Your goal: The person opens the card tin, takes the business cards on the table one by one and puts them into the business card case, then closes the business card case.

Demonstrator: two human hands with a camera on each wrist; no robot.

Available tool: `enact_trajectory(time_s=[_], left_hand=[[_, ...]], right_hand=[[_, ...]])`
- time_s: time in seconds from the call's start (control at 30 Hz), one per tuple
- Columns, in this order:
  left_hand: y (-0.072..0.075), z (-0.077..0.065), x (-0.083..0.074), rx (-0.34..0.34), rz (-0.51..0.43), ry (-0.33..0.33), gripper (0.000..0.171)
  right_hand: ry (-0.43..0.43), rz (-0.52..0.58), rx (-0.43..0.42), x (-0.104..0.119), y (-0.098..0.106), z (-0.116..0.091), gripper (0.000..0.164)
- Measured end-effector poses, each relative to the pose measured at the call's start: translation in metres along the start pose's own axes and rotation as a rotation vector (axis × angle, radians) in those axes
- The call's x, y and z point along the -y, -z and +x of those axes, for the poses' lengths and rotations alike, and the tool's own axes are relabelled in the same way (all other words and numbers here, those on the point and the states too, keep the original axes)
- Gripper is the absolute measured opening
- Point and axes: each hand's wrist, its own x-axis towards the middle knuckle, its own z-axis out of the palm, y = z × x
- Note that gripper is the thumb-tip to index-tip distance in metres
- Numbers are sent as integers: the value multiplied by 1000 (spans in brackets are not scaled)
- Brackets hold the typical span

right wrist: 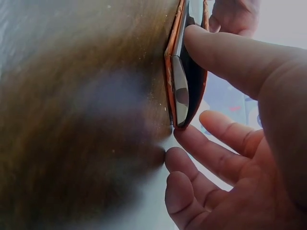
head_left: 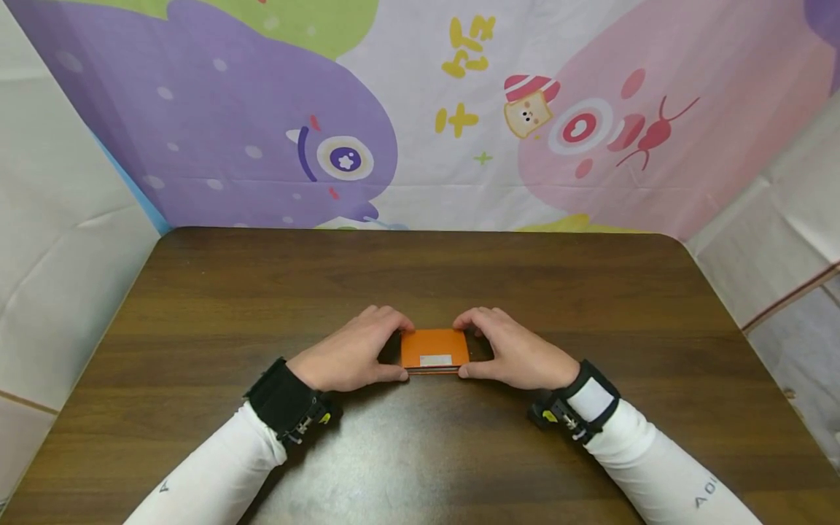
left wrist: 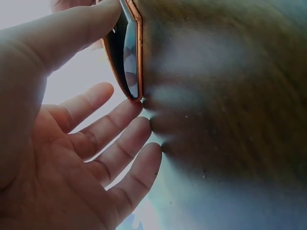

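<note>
On the table in the head view lies an orange folding mirror (head_left: 429, 345), with a small white label (head_left: 436, 360) near its front edge. My left hand (head_left: 354, 351) holds its left side, thumb at the near edge and fingers at the far edge. The right hand (head_left: 521, 353) grips the other side in the same way. Seen from the left wrist, the cover stands slightly apart from the base, showing a dark inside and a shiny reflecting face (left wrist: 130, 60). A similar gap with a reflecting face (right wrist: 181, 91) shows in the right wrist view.
A dark brown wooden table (head_left: 420, 277) spreads around the hands. Behind it hangs a cloth (head_left: 446, 182) printed with cartoon figures. White sheets (head_left: 65, 219) hang at both sides. Each wrist wears a black strap (head_left: 285, 397) with a small camera.
</note>
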Motion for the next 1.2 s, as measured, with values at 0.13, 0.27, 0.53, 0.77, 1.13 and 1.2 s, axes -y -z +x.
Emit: enact_trajectory(time_s=[0.13,0.27,0.53,0.77,1.13,1.2], left_hand=[[0,0,-1,0,10,6,58],[-2,0,0,1,25,9,56],[-5,0,0,-21,52,-12,53],[-8,1,-2,-43,89,-23,52],[-9,-1,-3,-66,95,-27,50],[-9,-1,-3,-67,90,-28,51]], right_hand=[[0,-11,-4,0,-1,0,62],[0,-26,-9,1,-3,-1,62],[16,-52,-25,0,-6,-1,63],[16,-55,-34,0,-8,-1,63],[38,-81,-35,3,-8,-2,62],[37,-82,-34,3,-8,-3,62]])
